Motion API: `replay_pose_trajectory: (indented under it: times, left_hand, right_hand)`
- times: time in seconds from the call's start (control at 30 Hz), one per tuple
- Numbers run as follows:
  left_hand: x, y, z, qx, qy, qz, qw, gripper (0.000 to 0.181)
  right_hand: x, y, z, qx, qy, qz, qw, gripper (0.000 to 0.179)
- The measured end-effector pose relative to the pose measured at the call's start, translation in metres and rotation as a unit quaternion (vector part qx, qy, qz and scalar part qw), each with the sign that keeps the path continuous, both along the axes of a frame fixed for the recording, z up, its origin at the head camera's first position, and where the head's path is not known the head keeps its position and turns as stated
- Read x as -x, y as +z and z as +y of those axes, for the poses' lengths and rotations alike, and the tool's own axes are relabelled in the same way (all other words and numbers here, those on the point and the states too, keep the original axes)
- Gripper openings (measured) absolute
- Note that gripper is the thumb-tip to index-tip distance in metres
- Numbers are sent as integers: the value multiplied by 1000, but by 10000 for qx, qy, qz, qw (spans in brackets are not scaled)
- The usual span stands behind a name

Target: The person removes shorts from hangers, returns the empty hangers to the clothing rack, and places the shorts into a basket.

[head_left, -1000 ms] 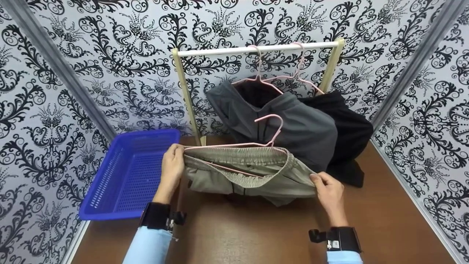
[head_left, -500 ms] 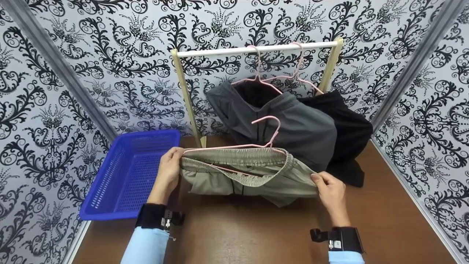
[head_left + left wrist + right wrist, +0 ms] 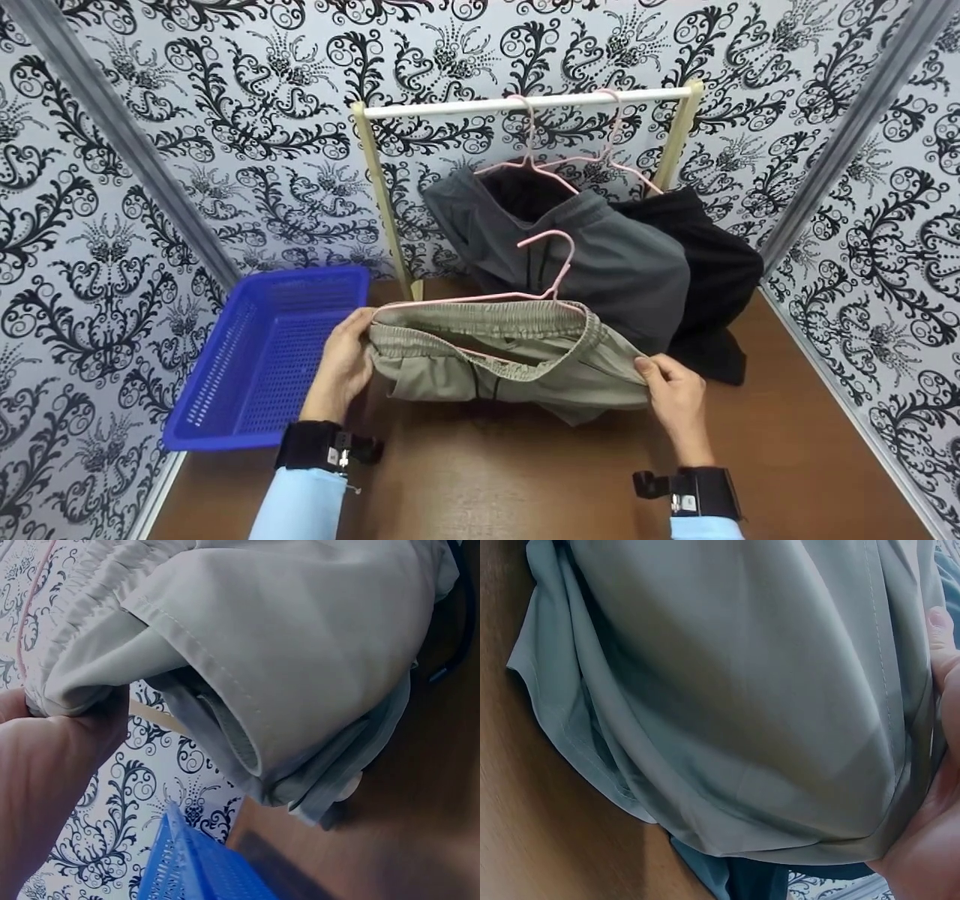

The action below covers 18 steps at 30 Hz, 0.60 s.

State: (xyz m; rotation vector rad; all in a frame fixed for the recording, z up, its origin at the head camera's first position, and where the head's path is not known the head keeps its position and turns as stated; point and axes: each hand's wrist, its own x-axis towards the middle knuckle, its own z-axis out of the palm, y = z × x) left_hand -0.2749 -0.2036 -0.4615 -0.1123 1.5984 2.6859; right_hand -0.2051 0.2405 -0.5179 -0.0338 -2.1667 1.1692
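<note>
Khaki shorts (image 3: 450, 375) with a gathered elastic waistband and dark drawstring are held up over the table, waist opening upward. A pink hanger (image 3: 465, 300) sits inside the waistband, its hook standing free above. My left hand (image 3: 346, 367) grips the waistband's left end, beside the hanger's tip; the left wrist view shows the gathered band (image 3: 82, 637) bunched at the thumb, with some fingers hidden behind cloth. On the right side, my right hand (image 3: 675, 390) pinches the shorts' side fabric, thumb on top. The right wrist view shows the cloth (image 3: 742, 690) hanging beside that hand (image 3: 930, 817).
Behind stands a garment rack (image 3: 450, 109) with a white bar and wooden legs. Grey bottoms (image 3: 622, 262) and black bottoms (image 3: 720, 255) hang there on pink hangers. A blue plastic basket (image 3: 180, 435) is at the left on the brown table (image 3: 495, 480). Patterned walls enclose the table.
My left hand has shifted slightly down and left, turning along the waistband's end. The hanger's hook has wobbled a little. My right hand keeps its pinch in nearly the same place.
</note>
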Motion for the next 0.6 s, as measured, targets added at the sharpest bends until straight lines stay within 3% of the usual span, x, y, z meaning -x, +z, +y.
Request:
replay_pose_trajectory:
  times: [0.13,0.37,0.6]
  left_hand:
    - [0,-4,3,-9,-82,49,10000,37]
    - [-1,-6,8,879,127,318,9955,31]
    - [0,-6,11,1438,427,337,9881,27]
  right_hand:
    - [0,0,0,158,49,-92,9998,28]
    - [0,0,0,231,98,-89,9996,29]
    - [0,-2,0,317,194,-102,9993,29]
